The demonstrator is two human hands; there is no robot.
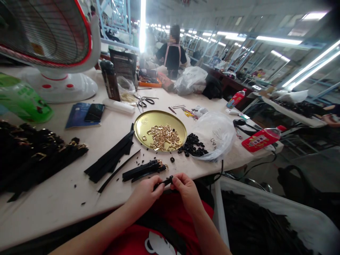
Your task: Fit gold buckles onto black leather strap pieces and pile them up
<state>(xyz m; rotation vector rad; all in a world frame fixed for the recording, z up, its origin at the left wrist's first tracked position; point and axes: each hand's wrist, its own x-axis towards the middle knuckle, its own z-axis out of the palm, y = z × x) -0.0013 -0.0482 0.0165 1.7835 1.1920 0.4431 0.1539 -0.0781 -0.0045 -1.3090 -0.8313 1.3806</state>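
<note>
Between my two hands, at the table's front edge, runs a black strap. My left hand pinches its left part, and my right hand grips its right end with thumb and fingers. Whether a small loop or buckle sits under the right fingertips I cannot make out. Just beyond lies a bundle of black straps with gold buckles. Behind it stands a round gold tray holding a heap of gold buckles. Small black loops spill beside a clear plastic bag.
Flat black strips and a large pile of buckled straps lie left. A fan, phone, scissors and red-labelled bottle stand around. A white bin of black material is at right; a person is farther back.
</note>
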